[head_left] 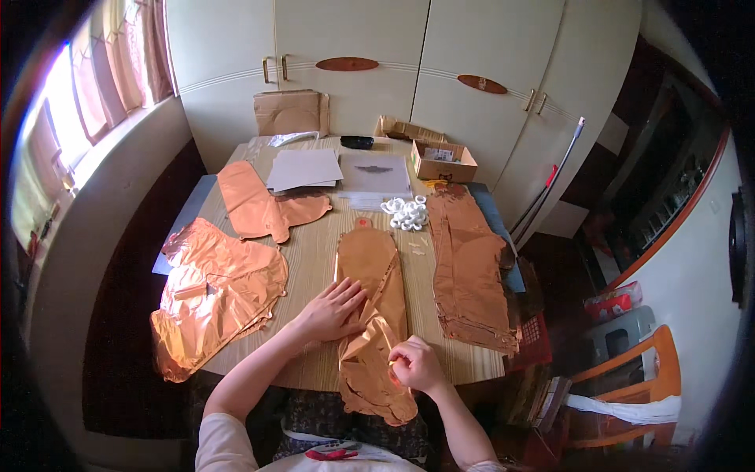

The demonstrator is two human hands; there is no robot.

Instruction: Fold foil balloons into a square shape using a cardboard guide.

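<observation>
A long copper-coloured foil sheet (368, 259) with a rounded far end lies lengthwise on the table in front of me. Its near part is creased and hangs over the table's front edge. My left hand (334, 309) rests flat on the sheet's left side, fingers stretched toward its middle. Lower right, my right hand (417, 364) is closed in a pinch on a folded strip of the foil, which runs diagonally across the sheet. The fingertips partly hide what they grip. A small tab with a red dot (362, 223) shows at the sheet's far end.
Shiny crumpled foil (220, 283) and a folded foil piece (259, 204) lie at left. A stack of copper sheets (469, 267) covers the right side. Beyond are white ring-like pieces (407, 212), grey sheets (303, 171), a black tray (357, 142) and a cardboard box (444, 167).
</observation>
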